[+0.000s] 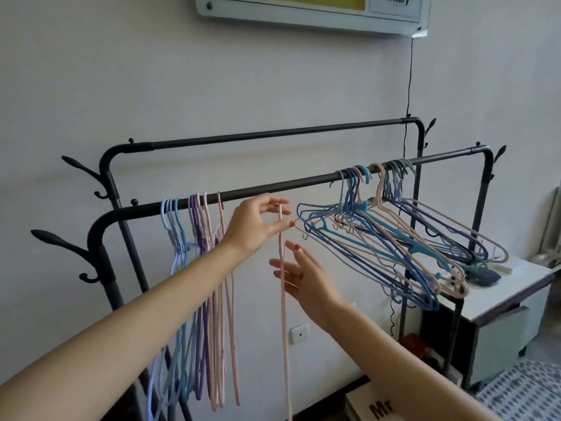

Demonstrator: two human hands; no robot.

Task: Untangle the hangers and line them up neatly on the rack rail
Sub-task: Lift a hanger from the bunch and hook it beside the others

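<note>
We pinch a pink hanger (283,287) at its neck in our left hand (258,227), just below the rail (273,187); right hand (306,276) released beside it. Next: hook it beside the tidy row (194,238) at nine o'clock; the tangle (394,238) waits at three.

pink hanger (283,287): edge-on, below rail (273,186) | left hangers (194,268): neat | right hangers (394,238): tangled, tilted

At two o'clock I see a white cabinet (498,302) against the pale wall (121,71), a framed sign (312,10) at twelve, a wall socket (299,333) below.
</note>
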